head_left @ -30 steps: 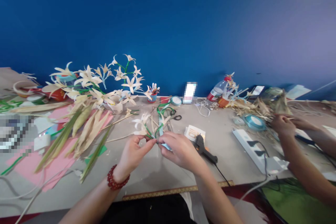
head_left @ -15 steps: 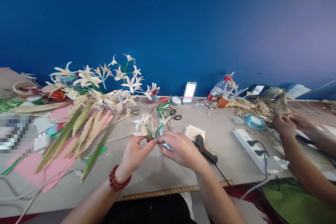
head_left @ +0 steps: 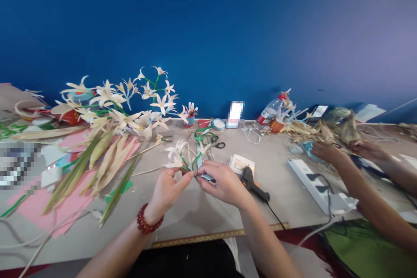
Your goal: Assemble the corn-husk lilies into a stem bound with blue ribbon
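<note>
My left hand (head_left: 169, 190), with a red bead bracelet on its wrist, pinches the green stem of a small cream husk flower (head_left: 176, 154) just above the table. My right hand (head_left: 221, 182) is closed beside it, gripping a pale blue ribbon (head_left: 205, 177) at the same stem. The fingertips of both hands meet at the stem. A black glue gun (head_left: 252, 182) lies just right of my right hand.
Husk flower sprays (head_left: 124, 104) and dried corn husks (head_left: 107, 160) lie on pink paper at the left. Scissors (head_left: 219, 144), a tape roll (head_left: 218, 124), a bottle (head_left: 269, 112) and a white power strip (head_left: 317, 186) sit on the table. Another person's hands (head_left: 329, 152) work at the right.
My hands stay at the stem with only small finger shifts. The other person's nearer hand has reached left onto the blue ribbon spool.
</note>
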{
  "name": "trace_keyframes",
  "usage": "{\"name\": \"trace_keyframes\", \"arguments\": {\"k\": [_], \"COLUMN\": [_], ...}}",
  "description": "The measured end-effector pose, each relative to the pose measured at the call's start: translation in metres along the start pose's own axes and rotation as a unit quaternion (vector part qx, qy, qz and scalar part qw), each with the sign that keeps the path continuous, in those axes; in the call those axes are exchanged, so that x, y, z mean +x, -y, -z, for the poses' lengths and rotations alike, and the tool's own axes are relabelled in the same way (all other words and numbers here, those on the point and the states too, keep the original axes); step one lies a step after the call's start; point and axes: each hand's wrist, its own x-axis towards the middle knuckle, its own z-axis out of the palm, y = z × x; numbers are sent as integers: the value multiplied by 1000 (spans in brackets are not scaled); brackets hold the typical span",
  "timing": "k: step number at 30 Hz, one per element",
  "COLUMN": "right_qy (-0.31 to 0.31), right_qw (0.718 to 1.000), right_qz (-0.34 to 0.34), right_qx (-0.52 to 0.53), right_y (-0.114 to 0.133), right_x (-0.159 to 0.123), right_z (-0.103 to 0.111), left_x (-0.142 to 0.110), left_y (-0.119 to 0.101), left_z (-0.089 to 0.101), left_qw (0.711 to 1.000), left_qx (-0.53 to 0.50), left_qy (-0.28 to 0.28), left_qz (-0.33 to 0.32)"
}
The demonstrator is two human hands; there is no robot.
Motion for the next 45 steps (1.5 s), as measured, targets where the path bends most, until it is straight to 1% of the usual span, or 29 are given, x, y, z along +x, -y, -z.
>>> {"name": "trace_keyframes", "arguments": {"k": [7, 10, 12, 14, 16, 17, 18, 19, 22, 23, 25, 27, 29, 32, 36, 38, 43, 45], "right_qy": [-4, -42, -92, -171, -265, -300, -313, -312, -271, -244, -189, -142, -117, -101, -89, -84, -77, -85], "right_qw": [999, 997, 994, 983, 960, 948, 941, 936, 926, 927, 929, 935, 941, 950, 965, 967, 965, 960], "right_qz": [-9, 13, 6, -31, -79, -102, -130, -163, -255, -273, -291, -291, -282, -259, -233, -235, -249, -265], "right_qx": [50, 61, 62, 61, 49, 35, 16, -3, -59, -82, -127, -145, -147, -141, -80, -51, -18, 29], "right_y": [-2, -6, -11, -20, -35, -44, -55, -66, -98, -106, -119, -126, -131, -137, -147, -150, -151, -152], "right_x": [-2, -7, -12, -22, -40, -52, -66, -81, -130, -145, -166, -177, -180, -176, -173, -173, -174, -174], "right_z": [5, 6, 4, 2, 2, 3, 5, 7, 14, 15, 13, 8, 3, 1, 5, 7, 16, 21], "left_x": [2, 3, 4, 5, 5, 5, 5, 5, 6, 6, 7, 8, 8, 9, 9, 10, 10, 9], "left_y": [8, 9, 10, 11, 11, 11, 11, 10, 9, 9, 9, 8, 7, 5, 4, 5, 8, 7], "left_z": [0, 0, 0, 1, 2, 2, 3, 4, 5, 5, 4, 3, 3, 3, 2, 1, -3, -4], "left_qw": [999, 999, 999, 999, 999, 998, 997, 997, 995, 993, 990, 987, 985, 983, 986, 986, 988, 989], "left_qx": [22, 29, 35, 42, 52, 60, 71, 81, 103, 115, 138, 156, 168, 176, 162, 159, 151, 145], "left_qy": [32, 32, 26, 15, 5, 2, 12, 4, 16, 21, 22, 23, 28, 38, 38, 33, 28, 28], "left_qz": [-9, -7, -4, -1, 3, 6, 13, 16, 2, -5, -14, -16, -21, -26, -30, -28, -21, -18]}}
